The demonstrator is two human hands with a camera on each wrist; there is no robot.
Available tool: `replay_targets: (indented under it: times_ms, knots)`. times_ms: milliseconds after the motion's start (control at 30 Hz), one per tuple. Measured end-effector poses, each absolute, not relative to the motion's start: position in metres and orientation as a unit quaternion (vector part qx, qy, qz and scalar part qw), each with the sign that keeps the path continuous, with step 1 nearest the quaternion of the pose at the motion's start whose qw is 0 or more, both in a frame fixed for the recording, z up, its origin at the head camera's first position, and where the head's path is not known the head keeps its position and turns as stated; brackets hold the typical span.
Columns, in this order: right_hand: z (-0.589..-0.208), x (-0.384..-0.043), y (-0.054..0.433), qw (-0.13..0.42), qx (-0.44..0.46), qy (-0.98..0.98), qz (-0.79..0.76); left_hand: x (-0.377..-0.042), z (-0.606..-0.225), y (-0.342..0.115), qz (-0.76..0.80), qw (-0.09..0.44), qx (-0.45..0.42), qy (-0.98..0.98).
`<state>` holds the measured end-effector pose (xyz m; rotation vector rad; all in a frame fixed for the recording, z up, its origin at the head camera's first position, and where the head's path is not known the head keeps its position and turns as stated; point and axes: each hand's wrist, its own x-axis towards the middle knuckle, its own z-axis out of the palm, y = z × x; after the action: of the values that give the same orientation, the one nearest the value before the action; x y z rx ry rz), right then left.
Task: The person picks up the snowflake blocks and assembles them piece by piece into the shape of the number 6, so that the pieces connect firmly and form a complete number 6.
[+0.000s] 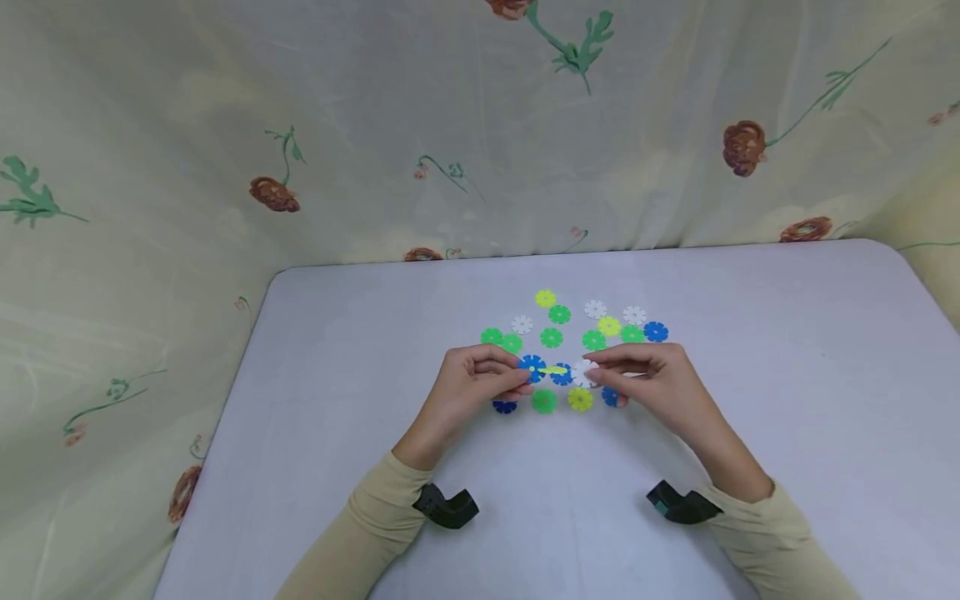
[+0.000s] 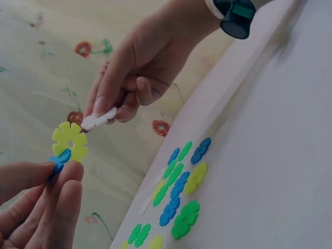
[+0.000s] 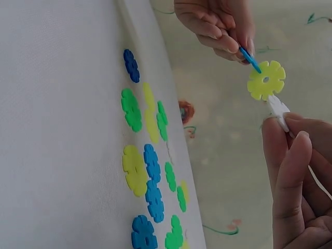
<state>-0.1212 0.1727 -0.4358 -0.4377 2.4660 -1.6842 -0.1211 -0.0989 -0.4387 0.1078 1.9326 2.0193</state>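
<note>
My left hand [image 1: 487,372] pinches a blue notched connector disc [image 1: 534,363] between thumb and fingers. Slotted into that one at an angle is a yellow connector disc [image 2: 61,137], held up off the table. On the other side, my right hand [image 1: 654,377] pinches a white connector disc [image 3: 277,109] between thumb and fingertips. In the right wrist view the white disc's edge meets the rim of the yellow disc; whether their slots are engaged I cannot tell. Both hands are in front of the body, above the loose discs.
Several loose discs lie spread flat on the white table [image 1: 360,350], among them a green disc [image 1: 544,402], a yellow disc [image 1: 580,400] and a blue disc [image 1: 656,332]. A flowered curtain [image 1: 360,125] hangs behind the table.
</note>
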Motion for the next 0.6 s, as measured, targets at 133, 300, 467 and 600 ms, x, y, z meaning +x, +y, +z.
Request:
replay_targets:
  times_ms: [133, 300, 467, 600]
  knots:
    - [-0.4383, -0.1214, 0.1718, 0.061, -0.147, 0.817, -0.554, -0.1217, -0.4398, -0.0984, 0.704, 0.173, 0.043, 0.688]
    - [-0.4400, -0.1215, 0.1713, 0.059, -0.150, 0.822, -0.547, -0.1220, -0.4417, -0.0984, 0.698, 0.172, 0.049, 0.693]
    - [-0.4391, -0.1208, 0.1696, 0.065, -0.146, 0.823, -0.545, -0.1219, -0.4425, -0.0984, 0.699, 0.171, 0.052, 0.693]
    - [-0.4384, -0.1201, 0.1682, 0.065, -0.135, 0.824, -0.547, -0.1216, -0.4424, -0.0985, 0.701, 0.172, 0.054, 0.690]
